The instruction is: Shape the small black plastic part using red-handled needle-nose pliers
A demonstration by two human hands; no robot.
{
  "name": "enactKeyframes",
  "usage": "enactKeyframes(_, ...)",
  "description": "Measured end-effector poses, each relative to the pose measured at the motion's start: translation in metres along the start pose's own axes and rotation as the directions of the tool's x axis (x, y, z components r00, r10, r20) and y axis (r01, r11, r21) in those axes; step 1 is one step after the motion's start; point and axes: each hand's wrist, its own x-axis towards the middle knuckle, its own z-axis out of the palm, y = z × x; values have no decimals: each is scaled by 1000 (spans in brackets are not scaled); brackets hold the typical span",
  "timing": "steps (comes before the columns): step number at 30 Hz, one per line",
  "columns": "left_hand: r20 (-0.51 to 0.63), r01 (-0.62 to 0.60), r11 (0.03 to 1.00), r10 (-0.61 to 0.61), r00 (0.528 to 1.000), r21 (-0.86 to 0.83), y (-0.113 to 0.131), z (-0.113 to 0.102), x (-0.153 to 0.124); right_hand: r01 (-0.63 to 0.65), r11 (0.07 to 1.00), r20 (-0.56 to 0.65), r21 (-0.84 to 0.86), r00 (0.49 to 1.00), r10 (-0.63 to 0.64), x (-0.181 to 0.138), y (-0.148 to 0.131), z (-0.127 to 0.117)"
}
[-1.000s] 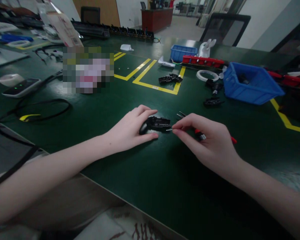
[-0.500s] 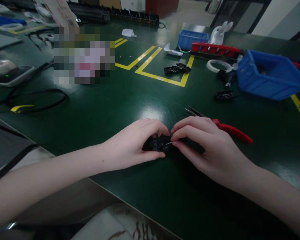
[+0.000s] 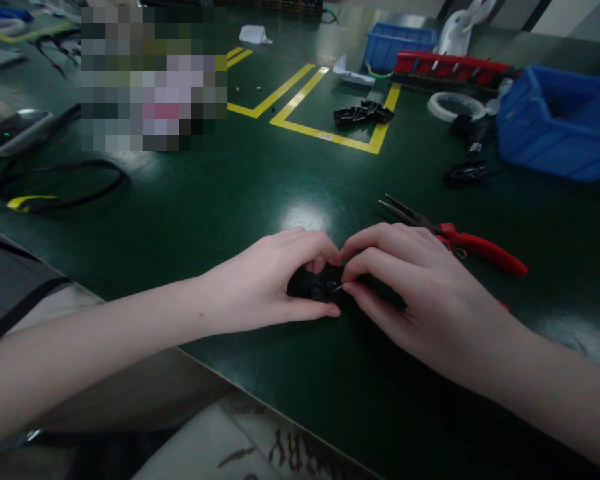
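Between the thumb and fingers of my left hand [image 3: 275, 280] is a small black plastic part [image 3: 321, 285], held low at the green table top [image 3: 260, 373]. My right hand [image 3: 410, 280] pinches a thin metal pin [image 3: 337, 289] with thumb and fingertips; its tip reaches the black part. Whether the pin sits inside the part or only touches it, I cannot tell. Just behind my right hand lie red-handled long-nose pliers [image 3: 480, 252], jaws apart, partly covered by that hand.
Black parts [image 3: 364, 115] lie by the yellow tape marking [image 3: 325, 136]. To the right stand a blue bin [image 3: 555, 143], a white tape roll [image 3: 455, 107] and a red strip [image 3: 450, 67]. A smaller blue bin [image 3: 397, 47] is behind. A black cable [image 3: 115, 190] loops at left.
The view has shifted slightly, so the table things appear higher. My right hand and the pin have come a little nearer the black part, and less of the pin shows.
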Motion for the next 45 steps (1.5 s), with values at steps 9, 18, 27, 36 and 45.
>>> enactKeyframes(9, -38, -55, 995, 58, 998, 87, -1, 2, 0, -23, 997, -95, -73, 995, 16, -1, -13, 7)
enactKeyframes(18, -16, -64, 988, 67, 998, 137, -3, 4, 0, -24, 999, -71, -41, 997, 21, -4, -2, 11)
enactKeyframes(27, -10, -32, 993, 33, 999, 114, -3, 3, 0, 26, 989, 9, -149, 1000, -25, 3, -9, 4)
enactKeyframes(36, -5, -46, 992, 47, 999, 120, -3, 2, 1, -23, 999, -24, -45, 999, 21, 1, -5, 9)
enactKeyframes(45, -10, -62, 991, 64, 998, 122, -4, 3, 2, 35, 985, 53, -168, 998, -27, 12, -11, 3)
